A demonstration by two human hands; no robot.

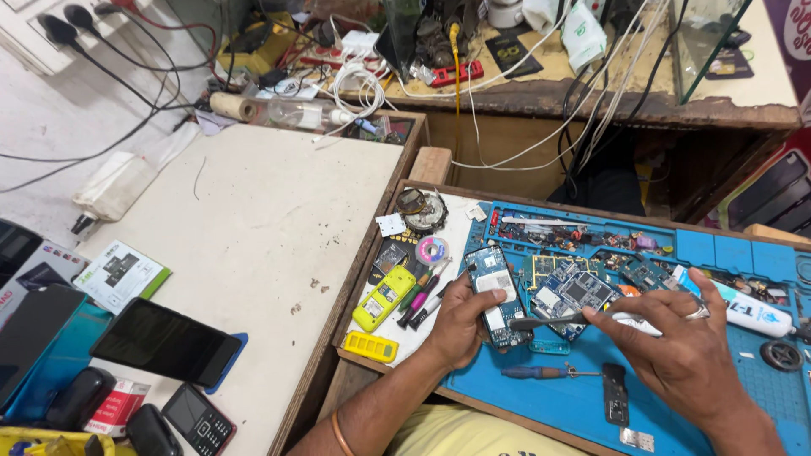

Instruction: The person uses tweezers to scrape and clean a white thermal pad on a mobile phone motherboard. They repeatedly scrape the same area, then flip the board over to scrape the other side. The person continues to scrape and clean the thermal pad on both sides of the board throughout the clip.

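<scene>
Circuit board (497,291) in left hand (456,325) — tweezers (549,321) in right hand (676,350).

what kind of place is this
Most likely a mobile phone repair bench. The left hand holds a bare phone circuit board while the right hand works a tool on it, over a blue repair mat strewn with parts; several phones lie on the side table.

My pale tabletop (279,211) carries a black smartphone (165,344), a keypad phone (198,420) and a booklet (120,274). Beside it, my blue mat (726,253) bears circuit boards (574,291), a screwdriver (541,371) and a glue tube (752,311).
</scene>
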